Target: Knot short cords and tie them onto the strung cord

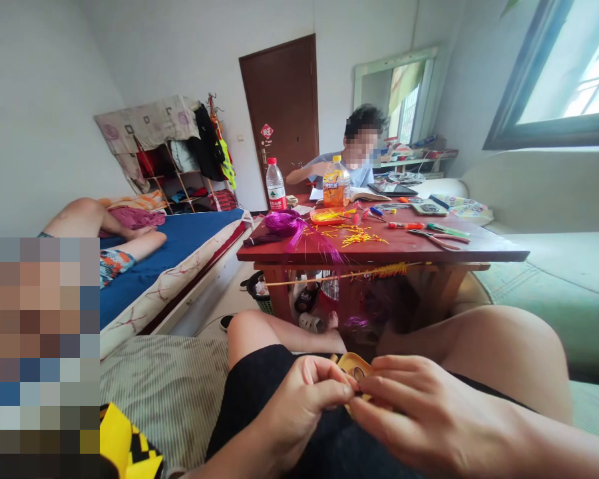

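Over my lap, my left hand [309, 402] and my right hand [404, 399] meet with their fingertips together. The left thumb and forefinger are closed in a pinch. My right fingers are bent and closed close against them. A thin, dark, curved piece [359, 374] shows at the fingertips; what it is stays too small to tell. Just behind the fingers, a small yellow dish [353, 361] rests on my lap, partly covered by the hands, so its contents are mostly hidden.
Ahead stands a red table [459, 251] with purple strands [285, 225], yellow pieces [362, 236], pliers [435, 239], a water bottle [275, 186] and an orange drink bottle [336, 183]. Another person sits behind it. A thin stick [319, 279] with yellow pieces juts below the tabletop. Someone's legs lie on the bed [180, 246].
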`<control>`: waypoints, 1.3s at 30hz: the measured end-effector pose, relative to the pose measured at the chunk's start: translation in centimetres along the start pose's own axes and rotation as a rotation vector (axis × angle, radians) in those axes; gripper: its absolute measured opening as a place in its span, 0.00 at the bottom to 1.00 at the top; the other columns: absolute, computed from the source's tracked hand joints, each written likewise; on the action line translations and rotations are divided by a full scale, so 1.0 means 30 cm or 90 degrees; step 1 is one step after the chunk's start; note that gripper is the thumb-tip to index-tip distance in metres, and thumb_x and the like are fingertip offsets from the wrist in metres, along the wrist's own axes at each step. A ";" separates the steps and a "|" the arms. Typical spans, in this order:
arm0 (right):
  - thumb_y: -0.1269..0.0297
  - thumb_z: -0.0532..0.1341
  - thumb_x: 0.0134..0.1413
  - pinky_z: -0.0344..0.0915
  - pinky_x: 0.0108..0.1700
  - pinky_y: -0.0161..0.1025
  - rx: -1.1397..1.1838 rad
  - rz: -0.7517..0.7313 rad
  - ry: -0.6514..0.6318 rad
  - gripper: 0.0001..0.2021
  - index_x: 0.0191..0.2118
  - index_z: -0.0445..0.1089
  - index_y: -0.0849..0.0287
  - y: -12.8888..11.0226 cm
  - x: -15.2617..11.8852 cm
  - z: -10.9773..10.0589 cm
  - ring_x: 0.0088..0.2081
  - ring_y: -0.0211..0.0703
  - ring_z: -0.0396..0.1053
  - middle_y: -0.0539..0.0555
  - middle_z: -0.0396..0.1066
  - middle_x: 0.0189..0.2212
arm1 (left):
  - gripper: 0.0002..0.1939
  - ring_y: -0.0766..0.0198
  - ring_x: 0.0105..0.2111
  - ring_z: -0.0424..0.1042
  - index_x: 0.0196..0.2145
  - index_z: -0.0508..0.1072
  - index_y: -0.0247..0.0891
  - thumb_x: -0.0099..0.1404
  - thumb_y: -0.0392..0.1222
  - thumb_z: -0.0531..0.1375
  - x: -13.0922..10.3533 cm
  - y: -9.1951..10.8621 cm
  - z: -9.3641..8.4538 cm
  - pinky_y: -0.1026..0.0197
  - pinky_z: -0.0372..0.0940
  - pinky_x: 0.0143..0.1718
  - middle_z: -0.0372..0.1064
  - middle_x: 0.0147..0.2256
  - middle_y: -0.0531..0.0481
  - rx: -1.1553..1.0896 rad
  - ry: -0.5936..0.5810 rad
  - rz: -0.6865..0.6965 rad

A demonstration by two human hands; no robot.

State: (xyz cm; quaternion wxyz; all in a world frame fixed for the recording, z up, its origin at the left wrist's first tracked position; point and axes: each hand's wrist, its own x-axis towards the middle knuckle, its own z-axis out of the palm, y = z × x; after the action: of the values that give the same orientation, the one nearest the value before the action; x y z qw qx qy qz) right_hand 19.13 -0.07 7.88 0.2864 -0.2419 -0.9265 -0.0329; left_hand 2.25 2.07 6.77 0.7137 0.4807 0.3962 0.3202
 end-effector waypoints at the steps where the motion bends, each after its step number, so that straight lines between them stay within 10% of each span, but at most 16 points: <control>1: 0.75 0.53 0.54 0.62 0.27 0.37 -0.101 -0.083 0.005 0.07 0.36 0.67 0.60 0.000 -0.007 -0.002 0.23 0.38 0.65 0.52 0.69 0.22 | 0.04 0.72 0.20 0.59 0.17 0.68 0.34 0.41 0.34 0.62 0.005 -0.007 0.000 0.68 0.53 0.24 0.64 0.19 0.54 -0.082 0.007 -0.057; 7: 0.75 0.46 0.58 0.61 0.25 0.38 -0.122 -0.077 -0.005 0.14 0.34 0.68 0.65 -0.002 -0.018 0.019 0.21 0.39 0.63 0.53 0.69 0.21 | 0.05 0.72 0.22 0.58 0.19 0.69 0.33 0.42 0.34 0.62 0.015 -0.043 0.004 0.68 0.53 0.26 0.63 0.21 0.53 -0.105 -0.012 -0.053; 13: 0.60 0.49 0.58 0.58 0.17 0.29 0.554 0.506 -0.006 0.11 0.29 0.61 0.59 0.000 0.009 0.059 0.15 0.31 0.59 0.45 0.63 0.16 | 0.06 0.66 0.30 0.63 0.22 0.69 0.35 0.55 0.32 0.55 -0.009 -0.060 0.001 0.64 0.57 0.30 0.62 0.30 0.49 0.496 0.112 0.545; 19: 0.51 0.59 0.45 0.53 0.11 0.26 0.890 0.625 -0.027 0.15 0.27 0.61 0.60 0.045 0.014 0.100 0.10 0.31 0.57 0.44 0.63 0.10 | 0.07 0.67 0.24 0.62 0.28 0.68 0.33 0.56 0.26 0.51 0.017 -0.069 -0.033 0.61 0.55 0.27 0.71 0.30 0.48 0.827 0.059 0.935; 23: 0.55 0.57 0.49 0.55 0.15 0.28 0.810 0.610 -0.028 0.12 0.29 0.62 0.60 0.049 0.009 0.081 0.13 0.33 0.62 0.46 0.67 0.14 | 0.07 0.67 0.24 0.63 0.27 0.67 0.34 0.58 0.27 0.52 0.012 -0.047 -0.035 0.61 0.55 0.29 0.72 0.29 0.50 0.866 0.039 0.825; 30: 0.75 0.58 0.44 0.61 0.28 0.34 0.212 0.520 -0.091 0.05 0.28 0.69 0.59 0.012 0.027 0.044 0.25 0.42 0.70 0.51 0.74 0.22 | 0.08 0.63 0.27 0.67 0.30 0.68 0.36 0.59 0.29 0.51 0.017 -0.076 -0.012 0.60 0.56 0.29 0.71 0.28 0.48 0.829 0.151 0.669; 39: 0.70 0.56 0.52 0.60 0.31 0.34 0.183 0.499 -0.059 0.08 0.28 0.72 0.58 0.011 0.006 0.098 0.29 0.42 0.71 0.52 0.74 0.26 | 0.07 0.63 0.29 0.68 0.29 0.67 0.35 0.59 0.28 0.52 0.033 -0.113 -0.004 0.61 0.57 0.31 0.71 0.29 0.50 0.794 0.195 0.552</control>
State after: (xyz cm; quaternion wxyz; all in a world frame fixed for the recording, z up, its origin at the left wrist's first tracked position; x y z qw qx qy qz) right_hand 17.63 0.88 5.49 0.2664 -0.5347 -0.7715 0.2187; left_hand 2.88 1.82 3.30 0.0593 0.8563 0.3739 0.3512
